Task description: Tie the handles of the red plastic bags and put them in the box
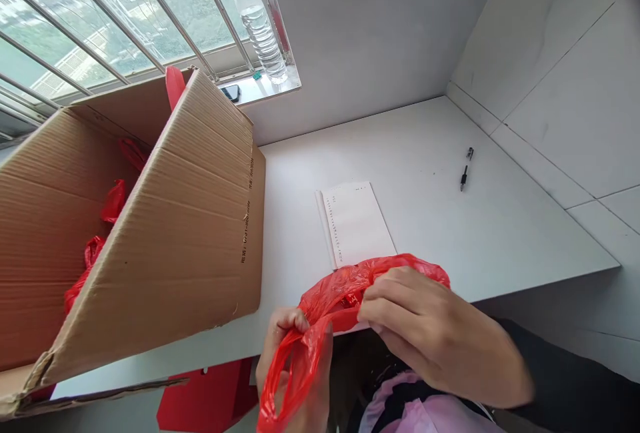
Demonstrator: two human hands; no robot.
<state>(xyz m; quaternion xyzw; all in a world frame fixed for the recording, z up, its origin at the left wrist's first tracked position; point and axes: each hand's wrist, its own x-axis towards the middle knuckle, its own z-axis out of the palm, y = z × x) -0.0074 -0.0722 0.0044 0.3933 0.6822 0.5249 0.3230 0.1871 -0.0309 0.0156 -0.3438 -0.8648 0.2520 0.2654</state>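
Note:
A thin red plastic bag (327,296) is stretched between my two hands at the front edge of the white table. My left hand (295,353) is closed around one handle of the bag, and the handle's loop hangs down over the fingers. With bent fingers my right hand (420,319) pinches the bag's rim on the other side. The mouth of the bag gapes a little, and something red with pale marks shows inside, too covered to name. Just beyond the bag lies an open notebook (357,223), its lower edge hidden by the plastic.
A large open cardboard box (185,219) on the left holds several red bags (115,201). A pen (466,169) lies on the white table (425,153). On the sill stand a water bottle (260,29) and a dark phone (231,93). A red object (205,399) is below the table.

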